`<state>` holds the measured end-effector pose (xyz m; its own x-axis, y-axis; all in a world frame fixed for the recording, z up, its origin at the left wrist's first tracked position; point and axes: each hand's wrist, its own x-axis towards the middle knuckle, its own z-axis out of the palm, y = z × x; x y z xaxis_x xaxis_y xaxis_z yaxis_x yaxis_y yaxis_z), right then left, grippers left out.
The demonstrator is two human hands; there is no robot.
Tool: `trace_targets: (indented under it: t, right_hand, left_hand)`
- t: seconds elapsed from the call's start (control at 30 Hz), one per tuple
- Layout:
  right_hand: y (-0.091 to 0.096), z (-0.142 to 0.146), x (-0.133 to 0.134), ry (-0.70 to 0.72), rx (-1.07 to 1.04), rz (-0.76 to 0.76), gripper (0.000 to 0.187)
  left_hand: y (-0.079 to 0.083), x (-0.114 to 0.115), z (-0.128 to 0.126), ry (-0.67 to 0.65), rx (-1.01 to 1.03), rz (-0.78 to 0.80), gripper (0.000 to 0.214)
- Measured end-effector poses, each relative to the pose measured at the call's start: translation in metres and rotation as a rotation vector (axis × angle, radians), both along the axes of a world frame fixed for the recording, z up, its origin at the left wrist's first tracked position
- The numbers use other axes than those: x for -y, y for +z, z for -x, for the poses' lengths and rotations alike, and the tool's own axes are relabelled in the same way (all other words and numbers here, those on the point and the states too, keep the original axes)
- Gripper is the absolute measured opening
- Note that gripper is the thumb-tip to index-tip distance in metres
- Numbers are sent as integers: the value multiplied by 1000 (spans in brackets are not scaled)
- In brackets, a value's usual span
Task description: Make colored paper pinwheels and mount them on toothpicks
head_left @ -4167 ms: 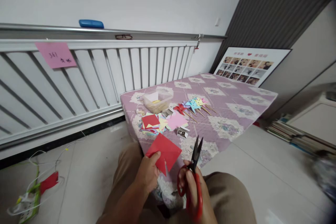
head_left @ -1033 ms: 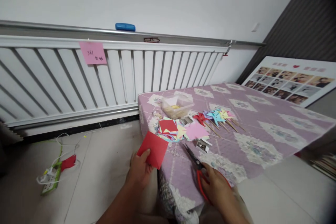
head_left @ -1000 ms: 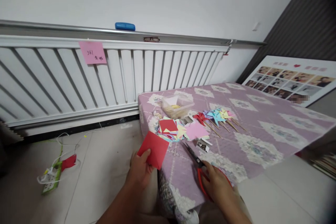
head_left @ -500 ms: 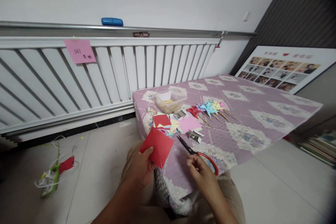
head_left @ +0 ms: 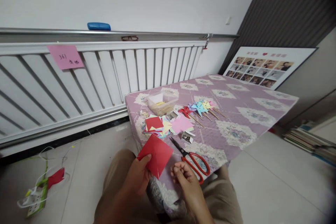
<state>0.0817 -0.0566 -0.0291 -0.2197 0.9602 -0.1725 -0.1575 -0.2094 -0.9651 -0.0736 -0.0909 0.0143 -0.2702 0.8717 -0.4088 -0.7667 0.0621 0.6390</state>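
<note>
A square of red paper (head_left: 157,154) with faint crease lines is pinched at its left side by my left hand (head_left: 139,175), thumb on top. My right hand (head_left: 185,176) hovers to the right of the paper, fingers loosely curled with nothing visible in them. Beside it lie red-handled scissors (head_left: 187,154), blades partly spread, on the flowered cloth. Just behind the red square is a pile of coloured paper squares (head_left: 154,123), with a pink sheet (head_left: 181,124) to its right. A small open box of metal bits (head_left: 187,137) stands near the scissor tips.
Several paper pinwheels (head_left: 198,107) on sticks lie on the cloth-covered table (head_left: 236,112). A clear plastic container (head_left: 162,103) holding thin sticks stands behind the paper pile. A white radiator (head_left: 154,70) runs along the wall. A power strip (head_left: 38,201) with cables lies on the left floor.
My view has turned slightly to the right. My right hand has come away from the scissor handles, nearer the red paper, and the handles show more fully. The left hand keeps hold of the paper.
</note>
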Motion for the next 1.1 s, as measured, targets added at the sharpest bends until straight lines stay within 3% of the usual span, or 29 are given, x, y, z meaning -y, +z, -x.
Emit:
trace_targets:
  t: [0.17,0.3,0.4,0.57,0.73,0.9,1.0,1.1]
  right_hand:
    - [5,-8,-15,-52,-91,72,33]
    - [27,-11,-28,107,-45,47,36]
    - [42,-12,-36,257,-18,3,28]
    - [40,-7,-37,352,-54,43,22]
    - [26,3,-31,219,-142,115,26]
    - [29,7,-28,81,-201,77,32]
    - [29,8,-30,18,-221,50,29]
    - [25,8,-31,-10,-238,36,26]
  left_hand:
    - [-10,0,7,-138,13,11,15]
    - [-3,-4,11,-301,-26,33,14]
    - [2,-13,14,-440,-117,22,14]
    - [7,-28,19,-582,-285,-13,17]
    - [7,-26,23,-520,-175,-57,14]
    - [-14,-13,16,-444,-34,-216,29]
    - [-27,-8,1,-344,59,-183,31]
    - [-30,-9,-18,-268,74,-116,28]
